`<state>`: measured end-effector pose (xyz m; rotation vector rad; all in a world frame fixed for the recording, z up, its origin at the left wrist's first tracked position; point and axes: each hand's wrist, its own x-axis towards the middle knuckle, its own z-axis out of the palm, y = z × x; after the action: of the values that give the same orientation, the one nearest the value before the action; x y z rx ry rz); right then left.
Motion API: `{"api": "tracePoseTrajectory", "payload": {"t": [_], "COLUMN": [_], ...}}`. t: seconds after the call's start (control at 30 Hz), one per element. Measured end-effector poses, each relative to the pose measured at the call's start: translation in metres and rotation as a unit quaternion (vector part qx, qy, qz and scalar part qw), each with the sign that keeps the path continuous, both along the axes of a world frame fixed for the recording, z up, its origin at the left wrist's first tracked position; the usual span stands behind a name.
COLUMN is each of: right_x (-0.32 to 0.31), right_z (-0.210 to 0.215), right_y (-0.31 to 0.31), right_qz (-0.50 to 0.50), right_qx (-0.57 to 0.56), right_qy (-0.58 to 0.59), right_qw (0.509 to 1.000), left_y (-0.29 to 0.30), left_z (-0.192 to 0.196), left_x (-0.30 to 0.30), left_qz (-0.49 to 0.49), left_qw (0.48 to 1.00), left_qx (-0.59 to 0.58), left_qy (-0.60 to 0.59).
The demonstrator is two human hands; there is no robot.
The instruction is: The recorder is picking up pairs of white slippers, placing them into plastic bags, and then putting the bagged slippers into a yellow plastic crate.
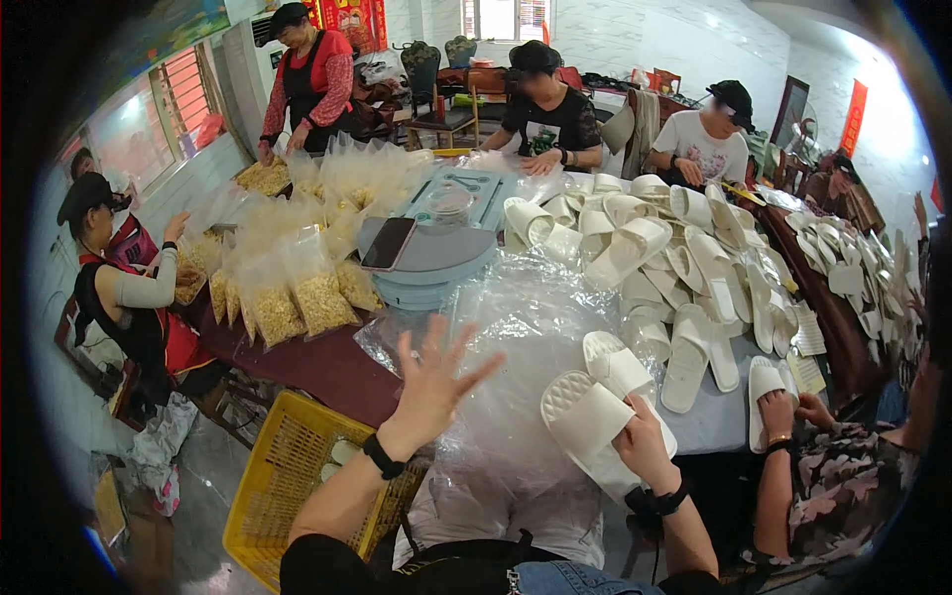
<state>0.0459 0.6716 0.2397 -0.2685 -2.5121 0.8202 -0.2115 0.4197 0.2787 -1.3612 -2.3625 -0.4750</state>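
Gripping white ribbed-sole slippers (595, 416) in right hand (643, 446) | left hand (431, 382) splayed wide, empty

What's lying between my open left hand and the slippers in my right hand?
Between the left hand and the white slippers lies only crumpled clear plastic bags, seen in the head view.

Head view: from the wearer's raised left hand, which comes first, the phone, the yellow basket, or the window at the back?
From the left hand:
1. Yellow basket, just below-left, on the floor.
2. Phone, straight ahead on the blue-grey machine.
3. Window, far back wall.
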Motion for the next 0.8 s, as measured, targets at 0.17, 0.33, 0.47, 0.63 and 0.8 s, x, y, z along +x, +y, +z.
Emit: {"api": "tracePoseTrajectory", "payload": {"t": [0.17, 0.33, 0.47, 0.63, 0.8], "right_x": [0.005, 0.035, 0.068, 0.093, 0.105], "right_z": [0.007, 0.031, 0.067, 0.086, 0.063], "right_y": [-0.008, -0.006, -0.016, -0.034, -0.052], "right_qz": [-0.02, -0.071, -0.1, -0.074, 0.08], "right_qx": [-0.008, -0.037, -0.107, -0.027, -0.006], "right_qy": [0.05, 0.097, 0.16, 0.133, 0.041], "right_qw": [0.999, 0.992, 0.976, 0.988, 0.996], "left_y": [0.029, 0.036, 0.043, 0.059, 0.079], "left_z": [-0.039, -0.045, -0.031, -0.021, -0.018], "left_x": [-0.031, -0.036, -0.021, 0.012, 0.035], "left_qz": [-0.259, -0.242, -0.199, -0.186, -0.125], "left_qw": [0.928, 0.932, 0.96, 0.972, 0.986], "left_qx": [-0.205, -0.241, -0.192, -0.091, 0.025], "left_qy": [0.17, 0.12, -0.034, -0.114, -0.109]}}
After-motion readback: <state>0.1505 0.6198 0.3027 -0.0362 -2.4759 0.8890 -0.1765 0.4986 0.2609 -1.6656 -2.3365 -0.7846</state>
